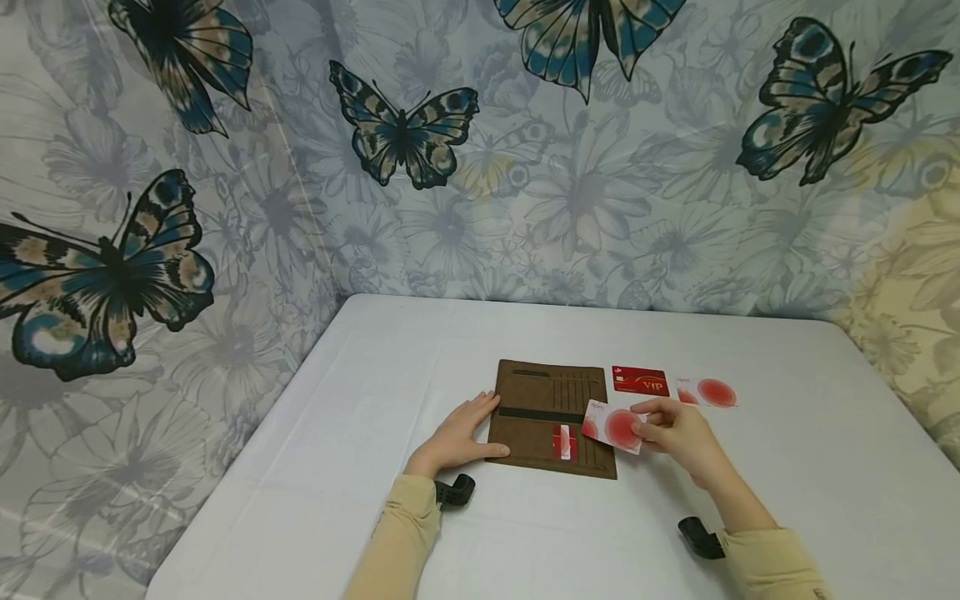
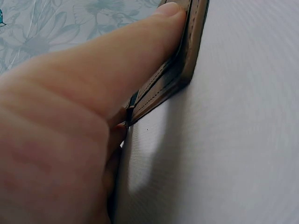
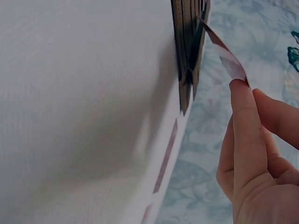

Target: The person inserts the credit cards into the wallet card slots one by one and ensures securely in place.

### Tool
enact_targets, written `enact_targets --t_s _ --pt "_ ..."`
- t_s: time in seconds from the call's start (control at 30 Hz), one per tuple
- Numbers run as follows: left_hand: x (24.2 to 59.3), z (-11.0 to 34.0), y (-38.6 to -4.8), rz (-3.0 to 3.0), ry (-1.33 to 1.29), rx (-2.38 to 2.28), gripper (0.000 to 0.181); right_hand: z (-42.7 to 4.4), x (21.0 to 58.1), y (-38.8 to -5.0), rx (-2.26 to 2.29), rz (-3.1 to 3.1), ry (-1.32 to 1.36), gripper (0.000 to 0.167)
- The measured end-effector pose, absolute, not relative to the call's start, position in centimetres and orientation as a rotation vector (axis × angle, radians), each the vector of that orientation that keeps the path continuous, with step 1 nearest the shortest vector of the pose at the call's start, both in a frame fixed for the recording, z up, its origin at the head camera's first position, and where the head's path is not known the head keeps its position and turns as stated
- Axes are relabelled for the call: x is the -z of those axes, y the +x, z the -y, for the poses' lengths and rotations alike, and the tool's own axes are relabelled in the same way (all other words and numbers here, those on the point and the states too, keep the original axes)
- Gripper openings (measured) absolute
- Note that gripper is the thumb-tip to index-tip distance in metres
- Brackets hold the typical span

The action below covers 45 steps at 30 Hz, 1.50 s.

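A brown wallet (image 1: 528, 435) lies spread out flat, with a dark band across its middle. My left hand (image 1: 453, 437) rests at its left side, fingers extended along the edge; in the left wrist view the thumb (image 2: 154, 35) presses on the wallet's corner. Between thumb and fingers, my right hand (image 1: 682, 437) pinches a white and pink card (image 1: 611, 427) with a red circle. That card slants over the wallet's right edge, one end near the card slots. A red and white card (image 1: 564, 442) shows in the lower panel.
Beyond my right hand, a red card marked VIP (image 1: 640, 381) lies beside the wallet's upper right. Right of it is another pale card (image 1: 708, 392) with a red circle. Everything sits on a white-covered table (image 1: 420, 350), backed by butterfly-patterned cloth (image 1: 450, 242).
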State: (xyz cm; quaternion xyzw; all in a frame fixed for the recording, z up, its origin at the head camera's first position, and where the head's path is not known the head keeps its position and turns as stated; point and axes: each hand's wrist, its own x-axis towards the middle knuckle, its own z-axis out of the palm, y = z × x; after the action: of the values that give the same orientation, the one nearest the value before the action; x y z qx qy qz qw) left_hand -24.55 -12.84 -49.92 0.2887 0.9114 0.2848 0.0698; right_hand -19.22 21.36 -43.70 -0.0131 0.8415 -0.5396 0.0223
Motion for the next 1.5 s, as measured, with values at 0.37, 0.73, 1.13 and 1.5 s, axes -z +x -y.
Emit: enact_targets --t_s 0.37,0.73,1.13,1.5 --pt "49.9 12.8 -24.6 -2.743 0.859 -0.855 0.087 -20.0 43.7 -19.3 1.507 -2.796 0.029 0.025" --pt "50.0 12.8 -24.6 -2.745 0.862 -0.855 0.087 -19.9 43.9 -19.2 1.514 -2.725 0.065 0.023" --pt "49.8 12.9 -24.4 -2.74 0.857 -0.874 0.087 -20.6 44.6 -19.2 1.471 -2.561 0.054 0.026" --pt "49.9 12.8 -24.6 -2.744 0.868 -0.868 0.088 -20.8 44.7 -19.3 1.346 -2.576 0.015 0.023"
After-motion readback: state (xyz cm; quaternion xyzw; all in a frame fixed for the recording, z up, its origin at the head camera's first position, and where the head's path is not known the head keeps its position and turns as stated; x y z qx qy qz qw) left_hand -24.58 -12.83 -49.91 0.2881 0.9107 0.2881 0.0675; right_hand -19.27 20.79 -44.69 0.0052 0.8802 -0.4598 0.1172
